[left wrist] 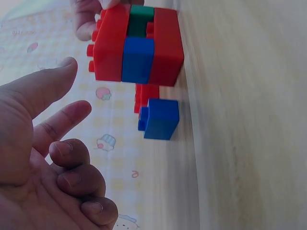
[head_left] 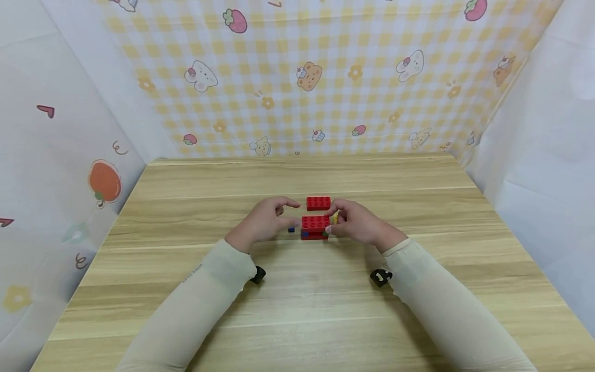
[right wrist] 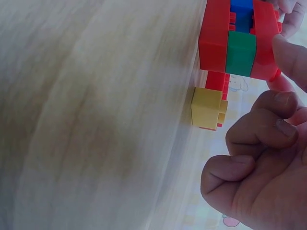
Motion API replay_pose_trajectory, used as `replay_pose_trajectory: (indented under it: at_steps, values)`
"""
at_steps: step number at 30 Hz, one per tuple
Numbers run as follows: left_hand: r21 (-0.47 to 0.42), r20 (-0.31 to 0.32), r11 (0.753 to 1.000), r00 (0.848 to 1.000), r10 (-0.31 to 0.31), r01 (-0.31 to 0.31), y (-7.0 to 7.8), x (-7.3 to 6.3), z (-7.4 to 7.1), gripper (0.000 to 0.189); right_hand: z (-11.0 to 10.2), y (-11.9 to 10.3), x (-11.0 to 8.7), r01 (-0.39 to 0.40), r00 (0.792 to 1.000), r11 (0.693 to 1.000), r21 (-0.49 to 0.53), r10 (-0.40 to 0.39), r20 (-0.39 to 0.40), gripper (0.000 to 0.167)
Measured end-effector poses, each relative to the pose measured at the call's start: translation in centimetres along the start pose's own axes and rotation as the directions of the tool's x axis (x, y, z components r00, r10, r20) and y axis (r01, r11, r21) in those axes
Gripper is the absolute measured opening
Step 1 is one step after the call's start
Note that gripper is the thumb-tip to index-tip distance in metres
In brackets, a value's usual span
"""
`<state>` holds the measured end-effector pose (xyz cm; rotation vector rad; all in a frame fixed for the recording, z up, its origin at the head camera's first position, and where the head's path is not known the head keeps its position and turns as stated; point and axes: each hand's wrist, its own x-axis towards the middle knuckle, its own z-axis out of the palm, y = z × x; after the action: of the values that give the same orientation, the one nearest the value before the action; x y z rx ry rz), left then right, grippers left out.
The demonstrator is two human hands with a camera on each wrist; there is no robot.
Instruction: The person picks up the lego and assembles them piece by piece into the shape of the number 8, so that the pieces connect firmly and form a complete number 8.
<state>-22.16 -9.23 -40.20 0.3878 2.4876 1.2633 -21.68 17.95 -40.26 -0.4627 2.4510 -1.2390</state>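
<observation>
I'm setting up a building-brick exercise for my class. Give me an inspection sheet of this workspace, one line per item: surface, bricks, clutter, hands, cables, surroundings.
Surface: table with light wood grain.
Bricks: upper red brick stacked over lower red brick, with middle blue brick and green brick between; loose blue brick left, yellow brick right, loose red brick behind.
Clutter: nothing seen.
Hands: right hand pinches the upper red brick's right end; left hand, thumb and index finger apart, is beside the stack's left end.
Cables: nothing seen.
Surroundings: yellow-checked cartoon cloth behind; white cloth at both sides.
</observation>
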Motion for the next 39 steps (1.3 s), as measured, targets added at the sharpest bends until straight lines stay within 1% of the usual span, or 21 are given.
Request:
replay_pose_trajectory:
  at_steps: [6, 11, 14, 25, 33, 39]
  values:
    - [-0.024, -0.002, 1.000, 1.000, -0.008, 0.008, -0.7, 0.1, -0.3, 0.047, 0.0, 0.1, -0.1, -0.003, 1.000, 1.000, -0.006, 0.003, 0.005, 0.024]
    - [-0.038, 0.014, 0.998, 0.998, -0.054, 0.054, -1.0, 0.1, -0.3, 0.044, 0.0, 0.0, -0.1, 0.000, 1.000, 1.000, 0.003, 0.000, 0.010, 0.024]
    - [-0.020, 0.021, 0.996, 0.996, -0.083, 0.083, -1.0, 0.2, -0.4, 0.042, 0.0, -0.1, -0.1, 0.003, 1.000, 1.000, 0.007, -0.003, 0.012, 0.024]
    - [0.014, 0.026, 0.990, 0.990, -0.141, 0.141, -1.3, 0.5, 0.0, 0.039, -0.1, 0.1, 0.0, 0.011, 1.000, 1.000, -0.010, -0.011, 0.007, 0.023]
    - [0.042, 0.022, 0.986, 0.987, -0.159, 0.158, -1.1, 0.6, 0.4, 0.038, -0.1, 0.1, 0.1, 0.008, 1.000, 1.000, -0.008, -0.008, 0.010, 0.023]
    - [0.085, 0.015, 0.982, 0.986, -0.168, 0.166, -1.0, 0.6, 0.5, 0.038, -0.1, 0.0, 0.0, 0.005, 1.000, 1.000, -0.009, -0.004, 0.013, 0.024]
